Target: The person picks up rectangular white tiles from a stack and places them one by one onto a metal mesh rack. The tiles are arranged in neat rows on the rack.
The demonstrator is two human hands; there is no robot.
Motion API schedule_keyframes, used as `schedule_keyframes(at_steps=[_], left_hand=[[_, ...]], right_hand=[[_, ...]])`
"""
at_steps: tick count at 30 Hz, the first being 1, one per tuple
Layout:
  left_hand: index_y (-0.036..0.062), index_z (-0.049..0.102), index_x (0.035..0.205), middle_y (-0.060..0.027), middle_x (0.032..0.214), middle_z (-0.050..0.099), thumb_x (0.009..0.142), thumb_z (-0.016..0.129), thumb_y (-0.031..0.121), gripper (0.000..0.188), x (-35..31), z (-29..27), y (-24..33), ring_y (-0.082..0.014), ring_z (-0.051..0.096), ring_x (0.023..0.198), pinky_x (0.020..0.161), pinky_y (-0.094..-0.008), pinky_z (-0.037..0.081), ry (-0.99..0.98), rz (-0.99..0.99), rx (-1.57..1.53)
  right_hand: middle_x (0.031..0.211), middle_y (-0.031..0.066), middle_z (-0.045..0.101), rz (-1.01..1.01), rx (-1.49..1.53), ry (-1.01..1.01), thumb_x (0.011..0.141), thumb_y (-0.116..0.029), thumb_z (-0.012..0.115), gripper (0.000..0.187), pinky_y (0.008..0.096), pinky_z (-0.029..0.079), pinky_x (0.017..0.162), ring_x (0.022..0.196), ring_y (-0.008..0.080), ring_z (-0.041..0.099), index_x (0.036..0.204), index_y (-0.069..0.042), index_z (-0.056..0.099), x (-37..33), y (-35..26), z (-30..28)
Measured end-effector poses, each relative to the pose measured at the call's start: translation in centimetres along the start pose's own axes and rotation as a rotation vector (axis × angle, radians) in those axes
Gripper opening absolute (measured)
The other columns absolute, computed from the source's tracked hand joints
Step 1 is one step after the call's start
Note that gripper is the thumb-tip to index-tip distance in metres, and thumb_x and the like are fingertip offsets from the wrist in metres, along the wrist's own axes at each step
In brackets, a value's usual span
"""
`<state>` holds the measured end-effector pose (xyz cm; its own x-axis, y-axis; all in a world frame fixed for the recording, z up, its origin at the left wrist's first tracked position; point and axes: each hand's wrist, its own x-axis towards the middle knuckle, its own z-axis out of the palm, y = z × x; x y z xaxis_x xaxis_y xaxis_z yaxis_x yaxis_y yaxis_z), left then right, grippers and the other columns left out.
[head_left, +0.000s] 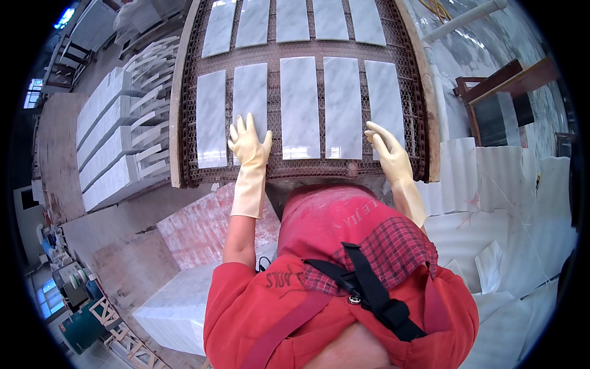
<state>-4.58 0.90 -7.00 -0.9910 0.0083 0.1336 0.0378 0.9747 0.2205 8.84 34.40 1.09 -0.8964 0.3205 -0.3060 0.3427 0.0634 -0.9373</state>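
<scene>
Both my hands wear cream rubber gloves. My left hand lies with fingers spread over the near end of a grey-veined white marble tile, second from the left in the near row. My right hand is over the lower part of the rightmost tile, its fingers stretched toward that tile's left edge and slightly curved; whether it touches the tile I cannot tell. Between my hands lie two more tiles, the middle tile and its right neighbour. All rest flat on a brown wire-mesh conveyor belt.
A second row of tiles lies farther up the belt. Wooden side rails border it. Stacks of white tiles stand left; a marble block sits lower left. White corrugated sheets and a wooden frame stand right.
</scene>
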Motion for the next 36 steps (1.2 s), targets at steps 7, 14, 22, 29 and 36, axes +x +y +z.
schedule_keyframes(at_steps=[7, 14, 22, 29, 36], left_hand=[[0.0087, 0.045, 0.157, -0.0253, 0.164, 0.039, 0.092, 0.073, 0.044, 0.08, -1.3, -0.2, 6.2, -0.0477, 0.033, 0.152, 0.121, -0.0687, 0.024, -0.069, 0.167, -0.094], [0.0112, 0.044, 0.158, -0.0224, 0.166, 0.036, 0.084, 0.081, 0.046, 0.089, -2.0, 1.5, 13.7, -0.05, 0.029, 0.152, 0.116, -0.0707, 0.03, -0.211, 0.065, -0.009], [0.0109, 0.048, 0.155, -0.0187, 0.165, 0.037, 0.078, 0.086, 0.037, 0.09, -1.0, 0.5, 13.8, -0.0446, 0.032, 0.152, 0.113, -0.0665, 0.038, -0.226, -0.012, -0.037], [0.0113, 0.05, 0.153, -0.0198, 0.161, 0.042, 0.076, 0.087, 0.036, 0.09, -1.6, 2.1, 13.2, -0.0477, 0.037, 0.148, 0.11, -0.0698, 0.039, -0.127, 0.026, -0.054], [0.0123, 0.054, 0.15, -0.02, 0.156, 0.048, 0.077, 0.085, 0.038, 0.083, -1.8, 3.2, 12.8, -0.0473, 0.044, 0.143, 0.107, -0.0708, 0.04, -0.029, 0.057, -0.048]], right_hand=[[0.132, 0.007, 0.073, -0.002, -0.142, -0.083, 0.107, -0.025, 0.058, 0.038, 0.0291, 0.047, 0.109, 0.125, 0.0156, 0.066, 0.143, -0.013, 0.065, 1.3, -0.9, 1.3], [0.133, 0.0079, 0.072, -0.132, -0.174, -0.216, 0.107, -0.027, 0.059, 0.039, 0.0308, 0.049, 0.107, 0.124, 0.0174, 0.066, 0.144, -0.016, 0.065, 4.1, -3.6, 3.2], [0.13, 0.0071, 0.073, -0.099, -0.167, -0.338, 0.108, -0.022, 0.057, 0.037, 0.0306, 0.048, 0.108, 0.124, 0.0159, 0.066, 0.143, -0.013, 0.065, 4.7, -2.8, 2.0], [0.132, 0.0085, 0.072, -0.115, -0.16, -0.458, 0.108, -0.016, 0.057, 0.037, 0.0312, 0.048, 0.109, 0.126, 0.0164, 0.066, 0.143, -0.009, 0.064, 5.3, -2.0, 2.5], [0.134, 0.0096, 0.071, -0.224, -0.187, -0.574, 0.108, -0.014, 0.056, 0.037, 0.0318, 0.048, 0.11, 0.127, 0.0176, 0.066, 0.144, -0.006, 0.063, 5.8, -0.9, 4.0]])
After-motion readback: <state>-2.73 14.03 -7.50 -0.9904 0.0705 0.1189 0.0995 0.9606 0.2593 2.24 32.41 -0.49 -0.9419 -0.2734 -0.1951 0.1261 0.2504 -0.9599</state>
